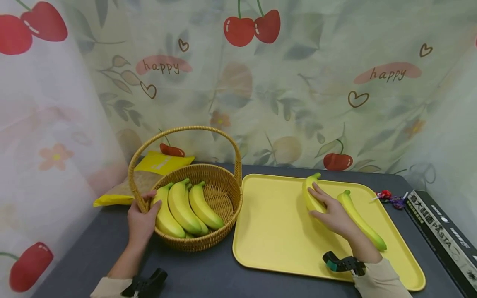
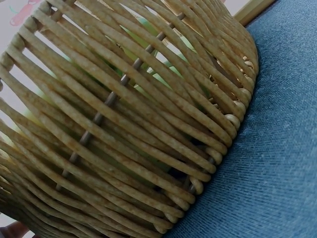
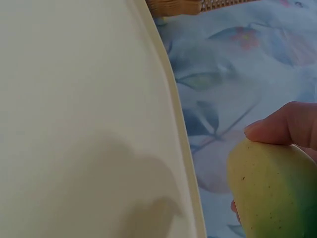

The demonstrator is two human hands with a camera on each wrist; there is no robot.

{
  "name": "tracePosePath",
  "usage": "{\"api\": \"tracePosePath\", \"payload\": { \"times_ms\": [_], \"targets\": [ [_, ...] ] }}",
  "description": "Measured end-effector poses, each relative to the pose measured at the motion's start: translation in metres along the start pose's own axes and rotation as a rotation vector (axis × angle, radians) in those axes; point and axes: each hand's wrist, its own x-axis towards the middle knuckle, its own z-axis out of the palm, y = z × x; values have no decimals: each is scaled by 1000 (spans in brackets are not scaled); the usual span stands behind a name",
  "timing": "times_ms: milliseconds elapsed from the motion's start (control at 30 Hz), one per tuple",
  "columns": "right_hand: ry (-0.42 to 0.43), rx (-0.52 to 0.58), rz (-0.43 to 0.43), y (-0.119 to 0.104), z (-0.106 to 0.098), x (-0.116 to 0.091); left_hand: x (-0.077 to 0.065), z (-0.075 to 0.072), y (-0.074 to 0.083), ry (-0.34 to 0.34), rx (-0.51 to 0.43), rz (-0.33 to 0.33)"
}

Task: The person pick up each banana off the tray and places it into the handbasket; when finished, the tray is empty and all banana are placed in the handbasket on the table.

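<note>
In the head view my left hand (image 1: 143,219) grips the left side of the wicker basket (image 1: 197,244), where its tall handle meets the rim. Several yellow bananas (image 1: 184,209) lie together inside it. The woven wall (image 2: 124,119) fills most of the left wrist view. Over the yellow tray (image 1: 272,231), my right hand (image 1: 339,217) holds a banana (image 1: 310,194) between thumb and fingers. This banana (image 3: 277,188) shows its end in the right wrist view, with the thumb on it. Another banana (image 1: 361,223) lies on the tray, partly behind the right forearm.
Behind the basket lies a yellow and brown packet (image 1: 160,163). Right of the tray are small wrapped candies (image 1: 391,199) and a long black pasta box (image 1: 441,236). A patterned curtain (image 1: 261,91) hangs along the back of the dark table (image 1: 208,273).
</note>
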Motion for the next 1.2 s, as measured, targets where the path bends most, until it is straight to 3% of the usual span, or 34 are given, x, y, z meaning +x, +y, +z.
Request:
{"api": "tracePosePath", "payload": {
  "times_ms": [333,700,1200],
  "targets": [
    [-13,78,-66,-22,0,-4,-1,0,-1,27,5,21],
    [-30,57,-130,-44,3,-8,0,0,-1,13,8,10],
    [-125,105,-229,-73,17,-5,0,0,-2,16,-2,17]
  ]
}}
